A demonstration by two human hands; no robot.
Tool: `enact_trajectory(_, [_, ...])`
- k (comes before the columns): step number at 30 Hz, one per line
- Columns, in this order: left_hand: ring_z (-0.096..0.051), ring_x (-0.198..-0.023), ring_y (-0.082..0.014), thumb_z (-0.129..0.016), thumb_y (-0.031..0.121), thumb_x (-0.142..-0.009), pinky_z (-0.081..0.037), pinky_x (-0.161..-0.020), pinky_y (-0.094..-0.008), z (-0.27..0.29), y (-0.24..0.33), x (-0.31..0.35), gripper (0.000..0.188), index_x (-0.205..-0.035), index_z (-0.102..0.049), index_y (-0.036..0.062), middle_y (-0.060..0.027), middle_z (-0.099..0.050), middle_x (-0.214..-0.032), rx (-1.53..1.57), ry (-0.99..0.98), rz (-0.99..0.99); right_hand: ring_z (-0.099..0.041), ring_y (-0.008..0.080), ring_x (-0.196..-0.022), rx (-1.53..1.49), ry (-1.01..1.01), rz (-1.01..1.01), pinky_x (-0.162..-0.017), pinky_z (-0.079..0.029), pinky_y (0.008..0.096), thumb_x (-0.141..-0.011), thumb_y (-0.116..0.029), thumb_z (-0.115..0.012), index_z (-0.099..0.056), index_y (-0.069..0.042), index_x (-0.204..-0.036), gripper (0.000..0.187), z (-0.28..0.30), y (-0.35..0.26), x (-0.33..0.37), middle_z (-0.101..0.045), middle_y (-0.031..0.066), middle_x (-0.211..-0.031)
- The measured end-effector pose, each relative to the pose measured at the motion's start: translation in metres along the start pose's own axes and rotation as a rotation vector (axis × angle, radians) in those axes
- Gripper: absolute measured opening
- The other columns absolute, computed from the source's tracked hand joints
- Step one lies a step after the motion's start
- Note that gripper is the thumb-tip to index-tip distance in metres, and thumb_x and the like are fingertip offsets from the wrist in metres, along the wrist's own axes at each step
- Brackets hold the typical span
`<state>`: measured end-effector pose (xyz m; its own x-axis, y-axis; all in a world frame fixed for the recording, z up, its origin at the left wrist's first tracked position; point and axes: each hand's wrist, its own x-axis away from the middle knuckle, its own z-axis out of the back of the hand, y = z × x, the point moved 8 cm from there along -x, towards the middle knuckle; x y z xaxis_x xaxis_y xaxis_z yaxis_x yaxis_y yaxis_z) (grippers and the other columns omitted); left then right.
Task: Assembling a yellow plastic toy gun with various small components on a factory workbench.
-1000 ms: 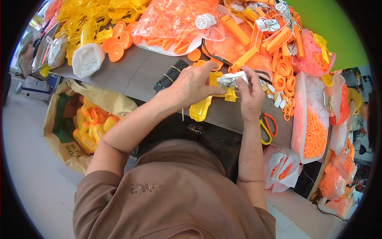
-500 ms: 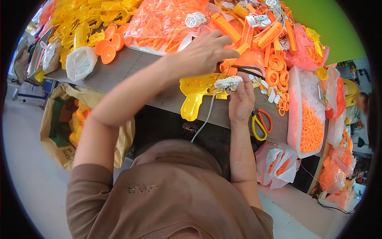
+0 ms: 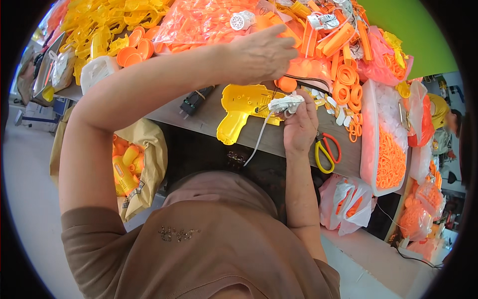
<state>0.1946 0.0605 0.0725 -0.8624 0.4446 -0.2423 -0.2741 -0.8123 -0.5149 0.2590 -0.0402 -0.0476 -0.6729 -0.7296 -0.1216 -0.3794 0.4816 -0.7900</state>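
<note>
At the bottom of the frame, seen from above, a person in a brown shirt (image 3: 199,254) faces a grey-brown worktop (image 3: 348,154). At the lower left, beside the left arm, a paper bag (image 3: 153,164) holds yellow and orange pieces (image 3: 127,167); at the lower right hangs a white plastic bag (image 3: 346,204) with something orange inside. Just right of centre, the right hand (image 3: 301,127) pinches a small white part (image 3: 286,103) between its fingers, and a white cord (image 3: 257,139) runs down from it past the worktop's edge. Left of that part, a yellow half-shell (image 3: 236,107), pistol-shaped, lies open side up; the white part overlaps its right end in view, and whether they touch cannot be told. Scissors-like cutters (image 3: 326,153) with one red and one yellow handle lie right of the right wrist. A black object with prongs (image 3: 195,101) sits left of the shell. At upper centre, the left hand (image 3: 261,55) is over a heap of orange parts (image 3: 341,42), its fingers bent; whether they grip anything cannot be told. Yellow parts (image 3: 114,25) are piled at the upper left.
</note>
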Motion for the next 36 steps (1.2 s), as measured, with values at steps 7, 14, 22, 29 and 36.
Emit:
enact_trajectory(7, [-0.061,-0.08,-0.0307,-0.074,0.033,-0.071,-0.047,-0.074,-0.0397,-0.021,0.012,0.087,0.037,-0.086,-0.057,0.0031,-0.0118,-0.057,-0.084,0.601,-0.345,0.579,-0.062,0.0192,-0.085,0.085,0.106,0.018,-0.069,-0.055,0.0337,-0.096,-0.016,-0.048,-0.05,-0.001,-0.117,0.026,-0.008,-0.001,0.004,-0.06,0.0099,-0.101])
enact_trajectory(14, [-0.059,-0.082,-0.0366,-0.072,0.03,-0.076,-0.048,-0.074,-0.0431,-0.016,0.027,0.108,0.039,-0.085,-0.053,-0.0022,-0.017,-0.053,-0.094,0.972,-0.252,0.82,-0.059,0.011,-0.081,0.546,0.185,0.065,-0.065,-0.05,0.0242,-0.088,-0.008,-0.062,-0.052,0.0,-0.107,0.023,-0.005,0.002,0.003,-0.06,0.0064,-0.092])
enact_trajectory(22, [-0.061,-0.086,-0.0383,-0.066,0.022,-0.079,-0.048,-0.076,-0.0436,-0.011,0.032,0.107,0.037,-0.108,-0.05,0.003,-0.0216,-0.057,-0.096,1.046,-0.106,0.901,-0.056,0.0088,-0.078,0.668,0.167,0.148,-0.067,-0.046,0.0211,-0.088,-0.01,-0.065,-0.052,0.0,-0.106,0.025,-0.01,0.002,0.009,-0.059,0.0047,-0.091])
enact_trajectory(29, [-0.06,-0.08,-0.0366,-0.064,0.015,-0.081,-0.048,-0.073,-0.0421,-0.017,0.034,0.104,0.031,-0.11,-0.056,0.0048,-0.0185,-0.058,-0.091,1.047,-0.048,0.89,-0.056,0.008,-0.08,0.528,0.17,0.121,-0.069,-0.047,0.022,-0.088,-0.01,-0.063,-0.052,0.0,-0.107,0.023,-0.006,0.004,0.009,-0.059,0.0048,-0.092])
enact_trajectory(36, [-0.059,-0.077,-0.0356,-0.061,0.018,-0.085,-0.048,-0.073,-0.0419,-0.026,0.028,0.102,0.026,-0.105,-0.058,0.0032,-0.017,-0.057,-0.087,1.036,-0.065,0.933,-0.056,0.008,-0.08,0.546,0.141,0.11,-0.07,-0.048,0.022,-0.089,-0.011,-0.063,-0.052,-0.001,-0.106,0.022,-0.012,0.004,0.009,-0.059,0.0042,-0.092])
